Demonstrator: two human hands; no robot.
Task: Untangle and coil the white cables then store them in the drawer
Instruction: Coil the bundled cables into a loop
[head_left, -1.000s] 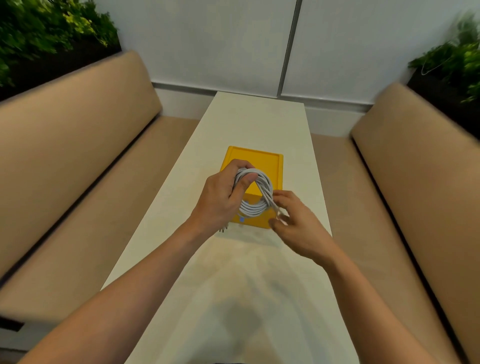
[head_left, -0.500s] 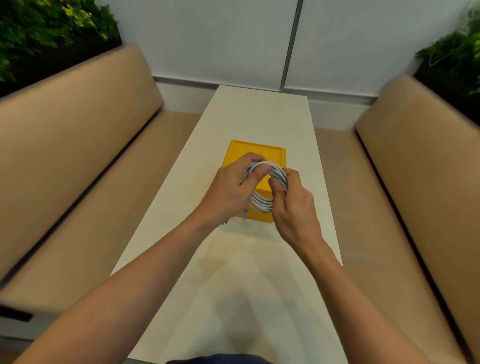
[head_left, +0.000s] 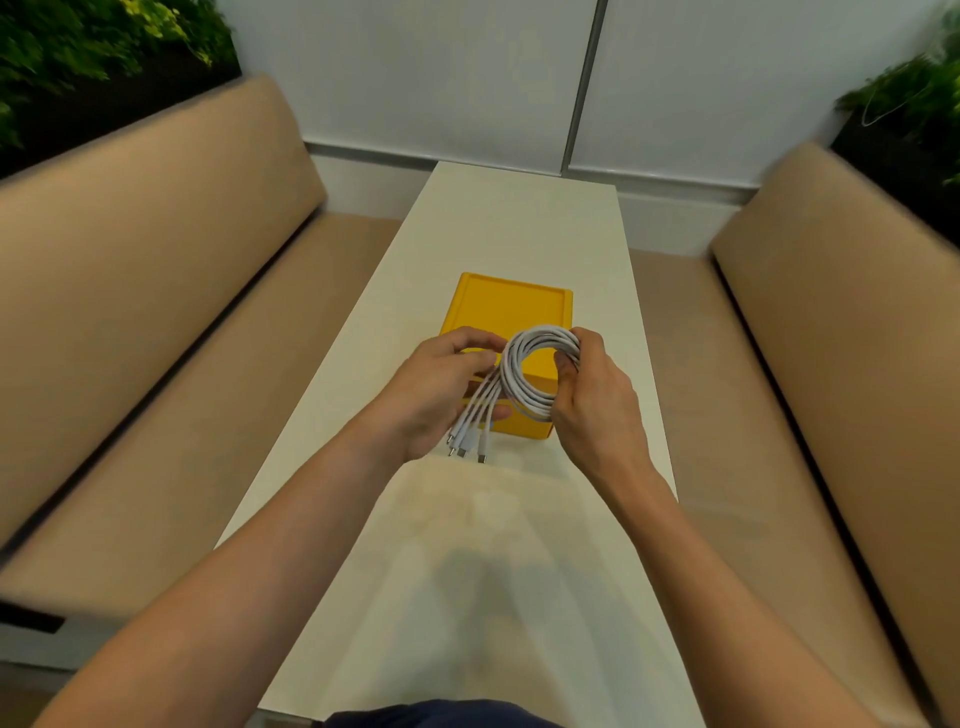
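Note:
A coil of white cables (head_left: 524, 387) hangs in the air just above the front of the yellow drawer box (head_left: 511, 309). My right hand (head_left: 592, 400) grips the coil's right side, thumb through the loop. Several loose cable ends with plugs (head_left: 470, 439) stick out down and to the left. They lie across the curled fingers of my left hand (head_left: 441, 395), which holds them. The yellow drawer box stands in the middle of the narrow white table (head_left: 519, 218); its front is mostly hidden by my hands.
Beige cushioned benches run along the left (head_left: 156, 291) and right (head_left: 841, 332) of the table. Green plants stand behind both backrests. A white wall closes off the far end.
My right hand has taken over the coil's right side. My left hand has slid off the loop down to the loose plug ends, which now fan out below the coil.

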